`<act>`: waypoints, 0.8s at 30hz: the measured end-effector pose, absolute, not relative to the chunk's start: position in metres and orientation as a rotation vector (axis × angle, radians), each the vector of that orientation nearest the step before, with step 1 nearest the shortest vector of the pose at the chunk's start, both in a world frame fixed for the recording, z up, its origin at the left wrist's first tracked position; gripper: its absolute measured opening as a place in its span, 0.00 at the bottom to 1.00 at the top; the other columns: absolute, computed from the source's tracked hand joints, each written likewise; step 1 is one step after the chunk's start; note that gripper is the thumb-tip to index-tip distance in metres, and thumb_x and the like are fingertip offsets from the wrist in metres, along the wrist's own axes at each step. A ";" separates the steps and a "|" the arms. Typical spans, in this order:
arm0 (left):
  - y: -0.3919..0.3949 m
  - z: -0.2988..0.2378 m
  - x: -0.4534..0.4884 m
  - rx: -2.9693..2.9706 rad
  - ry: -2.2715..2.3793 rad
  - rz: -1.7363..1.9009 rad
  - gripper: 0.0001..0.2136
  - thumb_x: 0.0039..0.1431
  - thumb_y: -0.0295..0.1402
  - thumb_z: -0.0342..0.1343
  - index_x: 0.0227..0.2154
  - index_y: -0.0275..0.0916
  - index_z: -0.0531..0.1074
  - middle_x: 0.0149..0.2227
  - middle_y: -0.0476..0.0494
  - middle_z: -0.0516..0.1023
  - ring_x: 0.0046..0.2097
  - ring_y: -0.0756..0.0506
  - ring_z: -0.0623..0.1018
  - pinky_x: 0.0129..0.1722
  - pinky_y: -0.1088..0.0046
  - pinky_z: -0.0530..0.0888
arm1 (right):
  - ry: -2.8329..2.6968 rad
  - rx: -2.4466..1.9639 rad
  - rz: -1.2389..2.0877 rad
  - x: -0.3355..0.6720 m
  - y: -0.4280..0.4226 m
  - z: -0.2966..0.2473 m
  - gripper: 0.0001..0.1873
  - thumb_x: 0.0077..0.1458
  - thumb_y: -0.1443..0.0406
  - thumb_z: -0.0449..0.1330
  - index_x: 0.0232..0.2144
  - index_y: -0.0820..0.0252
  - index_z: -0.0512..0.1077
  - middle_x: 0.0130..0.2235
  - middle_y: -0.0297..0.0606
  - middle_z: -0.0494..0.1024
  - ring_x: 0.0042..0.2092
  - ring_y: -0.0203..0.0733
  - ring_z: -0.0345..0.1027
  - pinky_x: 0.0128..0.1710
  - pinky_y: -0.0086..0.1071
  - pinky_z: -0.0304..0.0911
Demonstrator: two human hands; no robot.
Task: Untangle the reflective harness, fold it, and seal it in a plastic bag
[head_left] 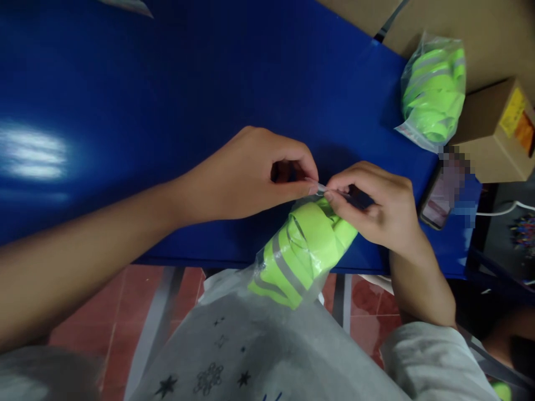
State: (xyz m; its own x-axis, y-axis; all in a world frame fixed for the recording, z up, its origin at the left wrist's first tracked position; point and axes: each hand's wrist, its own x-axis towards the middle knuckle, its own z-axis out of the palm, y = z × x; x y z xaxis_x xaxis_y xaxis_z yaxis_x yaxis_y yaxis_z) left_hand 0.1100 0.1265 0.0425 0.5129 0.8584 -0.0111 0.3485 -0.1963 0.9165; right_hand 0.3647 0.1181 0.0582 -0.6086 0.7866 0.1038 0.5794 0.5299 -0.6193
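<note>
A clear plastic bag holds neon yellow-green fabric with grey reflective stripes and hangs tilted at the table's front edge, against my shirt. My left hand pinches the bag's upper edge between thumb and index finger. Close beside it, my right hand pinches the same edge with thumb and fingertips. The bag's mouth runs between both pinches; whether it is sealed I cannot tell.
On the blue table, a second bag of yellow-green striped fabric lies at the far right. Near it are a cardboard box, a phone and a white cable. Part of a plastic piece shows at the top left.
</note>
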 end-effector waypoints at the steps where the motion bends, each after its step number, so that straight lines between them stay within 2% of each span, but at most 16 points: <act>1: 0.127 0.042 0.109 1.771 1.020 0.655 0.06 0.64 0.39 0.64 0.37 0.45 0.84 0.32 0.51 0.84 0.34 0.49 0.78 0.36 0.72 0.68 | -2.403 -1.120 0.764 0.365 0.117 0.059 0.02 0.63 0.64 0.67 0.37 0.49 0.79 0.35 0.34 0.82 0.36 0.43 0.75 0.41 0.40 0.72; 12: 0.124 0.042 0.111 1.899 0.995 0.744 0.07 0.67 0.36 0.62 0.37 0.42 0.83 0.34 0.50 0.84 0.32 0.50 0.77 0.33 0.72 0.67 | -2.370 -0.980 0.745 0.361 0.122 0.054 0.03 0.63 0.68 0.66 0.39 0.55 0.77 0.35 0.33 0.81 0.36 0.37 0.75 0.38 0.33 0.70; 19: 0.118 0.045 0.113 1.974 1.000 0.757 0.08 0.68 0.35 0.59 0.36 0.43 0.82 0.36 0.47 0.85 0.37 0.47 0.80 0.39 0.71 0.70 | -2.359 -0.952 0.736 0.357 0.121 0.052 0.04 0.63 0.69 0.66 0.38 0.55 0.77 0.34 0.33 0.81 0.35 0.38 0.75 0.37 0.33 0.70; 24: 0.120 0.042 0.114 1.945 1.015 0.724 0.07 0.68 0.35 0.59 0.38 0.43 0.82 0.36 0.49 0.84 0.35 0.49 0.79 0.38 0.72 0.70 | -2.364 -0.922 0.676 0.357 0.121 0.052 0.04 0.64 0.69 0.65 0.36 0.54 0.77 0.32 0.33 0.80 0.34 0.38 0.74 0.37 0.34 0.71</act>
